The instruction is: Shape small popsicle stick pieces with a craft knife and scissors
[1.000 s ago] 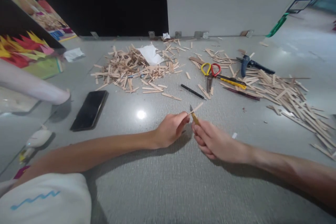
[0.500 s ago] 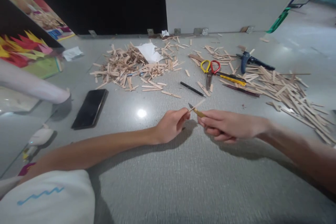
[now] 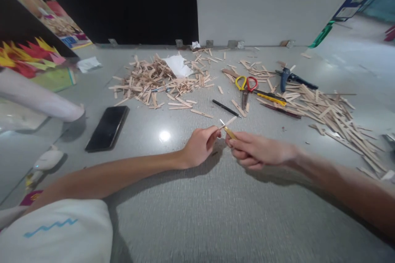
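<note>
The grey counter [image 3: 200, 218] meets a black panel [image 3: 123, 4] and a white panel [image 3: 262, 4] at the back, with loose sticks [image 3: 145, 84] heaped left and right, scissors [image 3: 245, 99] between, a phone [image 3: 107, 128] at left. Mid-counter, the left grip [image 3: 199, 148] pinches one stick [image 3: 232, 120] by its end, the rest jutting past the fingertips; the right grip [image 3: 254, 151] is closed round a knife [image 3: 230, 132], its blade crossing the stick

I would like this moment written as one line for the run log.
left hand: holds stick | right hand: holds knife, at stick | table: pen and scissors beyond hands, phone to left
</note>
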Action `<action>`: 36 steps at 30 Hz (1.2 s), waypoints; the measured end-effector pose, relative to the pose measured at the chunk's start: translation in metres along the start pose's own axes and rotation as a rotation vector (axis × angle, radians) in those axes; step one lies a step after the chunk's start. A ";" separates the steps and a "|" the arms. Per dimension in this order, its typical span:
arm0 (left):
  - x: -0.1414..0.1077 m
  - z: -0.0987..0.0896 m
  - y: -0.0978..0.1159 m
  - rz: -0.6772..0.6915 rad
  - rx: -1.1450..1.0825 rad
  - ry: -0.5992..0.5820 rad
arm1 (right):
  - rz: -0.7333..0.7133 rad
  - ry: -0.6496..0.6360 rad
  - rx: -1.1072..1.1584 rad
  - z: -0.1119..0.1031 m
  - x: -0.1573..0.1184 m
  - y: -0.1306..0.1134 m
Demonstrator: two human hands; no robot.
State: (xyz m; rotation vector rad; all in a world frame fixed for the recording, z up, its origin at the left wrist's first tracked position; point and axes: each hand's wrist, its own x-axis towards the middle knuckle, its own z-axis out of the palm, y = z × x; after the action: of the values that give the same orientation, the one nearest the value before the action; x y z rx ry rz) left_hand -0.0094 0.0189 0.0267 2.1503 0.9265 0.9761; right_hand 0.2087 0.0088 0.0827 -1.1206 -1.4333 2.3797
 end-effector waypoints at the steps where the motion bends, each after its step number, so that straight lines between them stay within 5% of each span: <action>1: 0.000 0.000 0.000 0.001 0.000 -0.003 | 0.067 -0.087 -0.044 -0.010 -0.006 -0.009; 5: -0.001 0.001 0.001 -0.021 0.016 0.006 | 0.083 -0.132 -0.010 -0.011 -0.004 -0.010; 10: -0.004 0.001 0.002 -0.049 0.035 0.011 | -0.166 0.197 0.019 0.029 0.016 0.022; 16: -0.003 0.002 0.002 -0.029 0.022 0.014 | 0.100 -0.091 -0.091 -0.003 -0.003 -0.012; 22: -0.004 0.003 0.001 -0.045 0.004 0.013 | -0.162 0.175 0.002 0.026 0.020 0.022; 27: -0.002 0.002 0.003 -0.051 -0.023 -0.018 | -0.109 0.081 -0.002 0.025 0.010 0.015; 31: -0.001 0.000 0.002 -0.060 -0.033 -0.007 | -0.052 0.176 -0.211 0.015 -0.009 -0.008; 36: -0.001 0.000 0.000 -0.082 -0.037 0.008 | -0.194 0.516 -0.789 0.010 -0.017 -0.011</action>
State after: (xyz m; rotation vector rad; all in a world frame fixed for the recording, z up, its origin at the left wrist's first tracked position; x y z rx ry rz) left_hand -0.0100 0.0182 0.0262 2.0629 0.9847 0.9550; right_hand 0.2114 0.0001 0.1033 -1.4957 -2.1686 1.2365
